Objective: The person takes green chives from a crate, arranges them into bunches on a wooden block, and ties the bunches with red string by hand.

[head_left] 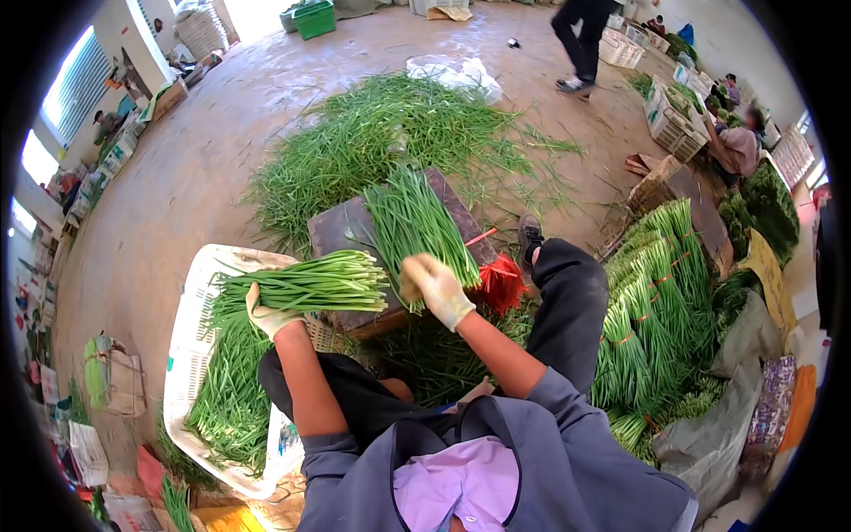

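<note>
My left hand [269,315], in a pale glove, is closed round a bundle of long green stalks [319,282], their pale ends pointing right. It is above the white basket [183,355], which holds more loose greens. My right hand [434,285], also gloved and blurred, is at the lower part of a second pile of stalks [417,217] lying on the dark block [341,230]; its fingers look curled, and what they hold cannot be made out. Red ties [503,282] hang at the block's right edge.
Loose greens [381,133] and a clear plastic bag [456,75] lie on the floor ahead. Tied bundles [660,301] are stacked at the right. A person in dark trousers [581,40] stands at the back; another person [740,142] sits by crates at the right.
</note>
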The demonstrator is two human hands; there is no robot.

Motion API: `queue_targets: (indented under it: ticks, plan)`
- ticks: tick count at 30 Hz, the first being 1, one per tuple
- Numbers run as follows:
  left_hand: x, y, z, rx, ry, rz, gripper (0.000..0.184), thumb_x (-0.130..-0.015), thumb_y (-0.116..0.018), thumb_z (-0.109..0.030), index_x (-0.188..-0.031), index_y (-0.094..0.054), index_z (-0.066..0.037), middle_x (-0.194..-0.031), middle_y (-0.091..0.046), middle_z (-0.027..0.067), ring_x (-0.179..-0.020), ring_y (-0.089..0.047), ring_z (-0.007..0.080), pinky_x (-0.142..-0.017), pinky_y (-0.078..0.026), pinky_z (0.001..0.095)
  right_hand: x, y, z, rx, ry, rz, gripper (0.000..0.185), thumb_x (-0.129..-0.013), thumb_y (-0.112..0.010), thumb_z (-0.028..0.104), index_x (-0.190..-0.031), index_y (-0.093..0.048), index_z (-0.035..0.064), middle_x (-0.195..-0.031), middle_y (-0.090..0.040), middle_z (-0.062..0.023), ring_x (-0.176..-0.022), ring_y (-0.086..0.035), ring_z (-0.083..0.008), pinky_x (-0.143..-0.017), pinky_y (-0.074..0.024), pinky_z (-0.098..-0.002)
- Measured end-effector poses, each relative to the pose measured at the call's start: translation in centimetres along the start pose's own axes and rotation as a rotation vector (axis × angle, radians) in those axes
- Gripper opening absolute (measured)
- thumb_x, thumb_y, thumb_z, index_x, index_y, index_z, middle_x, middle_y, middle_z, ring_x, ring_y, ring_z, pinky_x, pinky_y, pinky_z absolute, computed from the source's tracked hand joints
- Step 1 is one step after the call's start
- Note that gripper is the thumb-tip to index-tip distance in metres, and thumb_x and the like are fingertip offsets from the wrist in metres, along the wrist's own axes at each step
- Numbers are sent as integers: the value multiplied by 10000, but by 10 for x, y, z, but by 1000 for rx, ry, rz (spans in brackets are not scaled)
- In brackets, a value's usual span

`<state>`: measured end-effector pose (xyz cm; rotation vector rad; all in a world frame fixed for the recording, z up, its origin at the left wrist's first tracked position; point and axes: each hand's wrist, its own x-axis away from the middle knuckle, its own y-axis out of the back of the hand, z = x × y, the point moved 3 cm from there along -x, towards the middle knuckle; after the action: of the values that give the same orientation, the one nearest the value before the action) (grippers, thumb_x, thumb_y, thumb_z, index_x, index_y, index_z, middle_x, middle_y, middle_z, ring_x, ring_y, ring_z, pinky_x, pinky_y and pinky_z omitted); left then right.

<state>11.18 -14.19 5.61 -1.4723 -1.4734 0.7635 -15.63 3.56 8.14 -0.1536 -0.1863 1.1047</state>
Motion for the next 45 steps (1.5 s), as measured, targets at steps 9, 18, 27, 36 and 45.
queue_targets:
  ticks: [9, 18, 27, 36, 45]
  plan:
    - [-7, 4, -1, -15, -55, -44, 398, -786, -653, -284, -1079, -636, -15, -991, -683, 148, -899, -649, 333, -864, -533, 483, 45, -32, -2, -254, -417, 339, 217, -948, -642, 186, -1062, -638, 1, -838, -666, -75, -675, -649, -153, -613, -541, -282]
    - [-5, 0, 8, -32, -3, -26, 346, -795, -607, -238, -1079, -637, -43, -952, -690, 121, -865, -659, 308, -836, -536, 484, 25, -18, 10, 484, 353, 15, 348, -815, -755, 270, -1027, -695, 0, -983, -667, -145, -881, -658, -271, -805, -518, -346]
    - [-8, 4, 8, -7, -3, 66, 353, -766, -621, -209, -1061, -635, -16, -894, -685, 134, -817, -654, 304, -798, -538, 449, 25, -28, 0, 447, 222, 111, 272, -789, -721, 183, -968, -696, -20, -937, -656, -135, -878, -651, -251, -804, -500, -313]
    - [-12, 8, -13, 84, -62, 166, 427, -774, -669, -209, -1156, -604, -30, -920, -665, 72, -859, -620, 235, -802, -511, 406, 71, 72, -121, 1352, -308, 919, 370, -756, -744, 296, -1002, -726, 19, -947, -709, -185, -941, -684, -337, -838, -538, -409]
    - [27, -43, 0, 461, 187, 517, 670, -829, -600, -89, -1466, -402, -23, -1017, -600, 1, -942, -586, 136, -875, -516, 290, 41, 25, 6, 361, 47, 243, 144, -893, -648, 82, -1006, -688, 2, -810, -695, -50, -672, -653, -110, -659, -533, -262]
